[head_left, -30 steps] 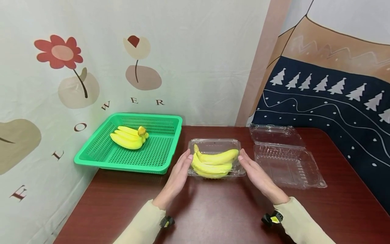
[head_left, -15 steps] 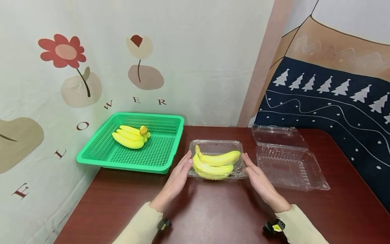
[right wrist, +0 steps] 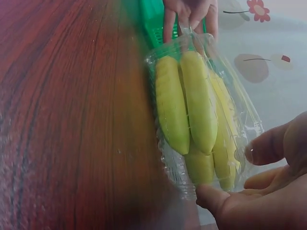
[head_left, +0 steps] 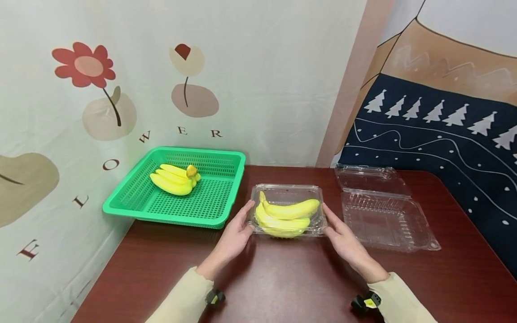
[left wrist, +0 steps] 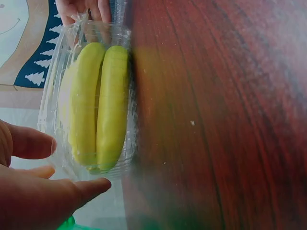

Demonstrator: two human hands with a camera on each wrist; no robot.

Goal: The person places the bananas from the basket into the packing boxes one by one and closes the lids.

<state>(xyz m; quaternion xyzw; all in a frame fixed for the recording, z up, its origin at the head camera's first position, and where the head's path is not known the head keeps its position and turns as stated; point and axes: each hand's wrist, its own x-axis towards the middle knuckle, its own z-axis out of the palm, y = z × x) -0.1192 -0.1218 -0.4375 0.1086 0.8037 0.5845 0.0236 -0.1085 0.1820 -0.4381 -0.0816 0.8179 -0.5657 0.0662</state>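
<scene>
A lidded clear plastic clamshell box (head_left: pixel 288 190) is at the middle of the dark red table. Through its walls shows a bunch of yellow bananas (head_left: pixel 282 215). My left hand (head_left: pixel 232 240) holds the box at its left end, thumb near the front corner and fingers along the side. At the opposite end my right hand (head_left: pixel 349 244) does the same, thumb and fingers spread over the end wall. In the left wrist view the thumb and fingers (left wrist: pixel 33 143) span the box's end. The right wrist view has the fingertips (right wrist: pixel 211 196) right at the lower edge.
A green plastic basket (head_left: pixel 230 184) with another banana bunch (head_left: pixel 173 179) stands at the back left. On the right lies a second clear clamshell (head_left: pixel 383 220), its lid folded back. A printed cloth (head_left: pixel 274 89) hangs behind the table (head_left: pixel 282 278).
Both hands, flat against the ends of the box a second ago, now have thumbs set apart from the fingers around its front corners. The camera view has shifted slightly; the box stays about in place.
</scene>
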